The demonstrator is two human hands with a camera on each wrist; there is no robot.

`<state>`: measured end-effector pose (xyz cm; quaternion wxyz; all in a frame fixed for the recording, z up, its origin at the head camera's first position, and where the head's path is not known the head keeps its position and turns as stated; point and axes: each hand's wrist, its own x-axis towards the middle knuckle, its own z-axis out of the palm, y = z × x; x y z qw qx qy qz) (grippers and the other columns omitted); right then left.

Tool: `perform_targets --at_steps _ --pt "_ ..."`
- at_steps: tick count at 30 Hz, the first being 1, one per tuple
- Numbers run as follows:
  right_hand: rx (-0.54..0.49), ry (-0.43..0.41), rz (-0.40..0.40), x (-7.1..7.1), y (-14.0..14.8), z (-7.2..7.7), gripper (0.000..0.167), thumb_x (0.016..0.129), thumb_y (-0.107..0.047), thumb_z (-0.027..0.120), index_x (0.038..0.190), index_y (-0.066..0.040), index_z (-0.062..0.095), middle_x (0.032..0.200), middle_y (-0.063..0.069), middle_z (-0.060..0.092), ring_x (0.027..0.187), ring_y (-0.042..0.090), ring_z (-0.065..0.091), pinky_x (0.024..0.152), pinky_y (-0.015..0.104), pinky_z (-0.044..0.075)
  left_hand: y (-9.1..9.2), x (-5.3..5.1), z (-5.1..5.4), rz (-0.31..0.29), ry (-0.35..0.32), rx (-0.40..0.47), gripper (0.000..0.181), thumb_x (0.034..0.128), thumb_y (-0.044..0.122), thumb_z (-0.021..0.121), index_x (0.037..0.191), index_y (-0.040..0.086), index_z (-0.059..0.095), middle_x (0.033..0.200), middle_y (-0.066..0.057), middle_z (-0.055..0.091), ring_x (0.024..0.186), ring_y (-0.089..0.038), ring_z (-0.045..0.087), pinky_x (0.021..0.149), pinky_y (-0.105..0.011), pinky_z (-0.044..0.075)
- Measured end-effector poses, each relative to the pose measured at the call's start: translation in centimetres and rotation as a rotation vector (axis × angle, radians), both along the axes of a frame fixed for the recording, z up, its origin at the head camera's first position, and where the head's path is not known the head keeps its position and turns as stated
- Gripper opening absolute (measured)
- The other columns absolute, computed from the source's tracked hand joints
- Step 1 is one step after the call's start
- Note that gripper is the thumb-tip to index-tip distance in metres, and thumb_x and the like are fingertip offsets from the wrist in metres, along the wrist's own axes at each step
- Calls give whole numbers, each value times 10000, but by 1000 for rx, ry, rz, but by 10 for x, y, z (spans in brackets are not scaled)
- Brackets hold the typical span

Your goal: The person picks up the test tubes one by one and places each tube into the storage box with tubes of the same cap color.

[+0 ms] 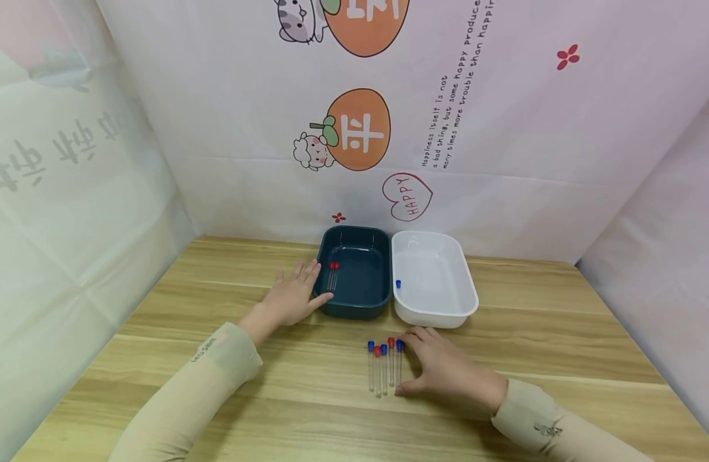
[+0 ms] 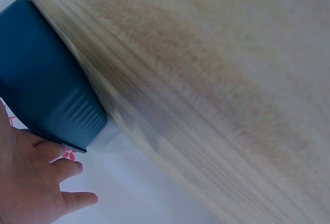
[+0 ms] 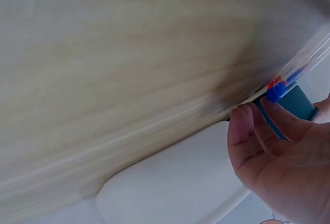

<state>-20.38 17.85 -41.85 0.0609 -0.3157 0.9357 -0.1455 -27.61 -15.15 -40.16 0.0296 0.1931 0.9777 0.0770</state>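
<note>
In the head view, my left hand (image 1: 290, 298) rests against the left side of a dark teal tray (image 1: 362, 307), fingers spread and straight. Two red-capped test tubes (image 1: 333, 276) lie inside that tray. My right hand (image 1: 443, 366) arches beside a row of several clear test tubes with red and blue caps on the table. Its fingertips are at the blue cap (image 1: 400, 344) of the rightmost tube, the thumb near that tube's lower end. In the right wrist view, a fingertip meets the blue cap (image 3: 277, 91); no firm grip shows.
To the right of the teal tray, touching it, stands a white tray (image 1: 437, 317). A blue cap (image 1: 398, 283) shows at its left inner side; the tube body is hardly visible. A printed cloth (image 1: 244, 192) hangs behind the wooden table (image 1: 562, 359).
</note>
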Motion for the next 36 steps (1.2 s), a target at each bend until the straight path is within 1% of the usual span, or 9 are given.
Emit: perform_targets --at_steps 7,13,18,23,26,31,33,36 --pt "-6 -4 -17 2 1 6 1016 718 -610 872 1402 68 548 1429 239 521 1332 402 478 1096 550 409 0 0 0 -2 3 2 860 1063 615 362 1631 3 155 1694 -158 131 1549 -387 103 1173 -689 128" --pt "-7 6 -27 4 3 12 1024 716 -604 877 1409 72 542 1427 237 527 1323 406 489 1088 550 420 0 -1 -1 -2 -2 10 859 1065 609 363 1633 5 140 1696 -157 120 1551 -382 90 1174 -689 119" --pt "-9 24 -11 7 4 19 1000 723 -584 881 1403 71 549 1403 225 546 1300 394 508 1068 550 439 0 -1 -1 -1 3 8 858 1066 608 365 1631 0 146 1694 -159 123 1550 -385 96 1173 -691 123" --pt "-21 51 9 12 6 26 992 730 -604 866 1410 47 554 1378 188 564 1269 370 533 1041 544 464 -1 -1 -2 -3 8 -2 856 1065 609 364 1631 2 154 1694 -155 127 1549 -386 105 1172 -689 135" --pt "-34 65 9 15 7 31 969 733 -588 873 1408 32 558 1379 172 566 1269 361 539 1039 541 468 0 -2 -2 -4 12 1 854 1066 606 366 1629 -2 162 1693 -159 132 1547 -393 110 1169 -693 138" --pt "-46 112 22 18 10 44 939 734 -529 898 1404 34 555 1408 194 557 1293 378 534 1056 553 453 -1 -1 -2 -3 19 7 853 1065 607 369 1628 -3 171 1692 -163 142 1545 -402 116 1165 -699 144" --pt "-41 135 24 19 11 50 940 732 -526 899 1404 33 554 1393 191 570 1283 394 543 1054 568 450 -1 0 -1 -1 18 6 855 1064 609 368 1630 1 165 1693 -159 137 1546 -400 116 1166 -697 143" --pt "-38 154 13 19 14 57 934 727 -520 903 1400 28 559 1349 161 597 1238 379 570 1032 561 471 0 -1 -1 -3 21 6 851 1066 604 368 1630 -1 168 1692 -165 138 1543 -406 127 1164 -699 146"
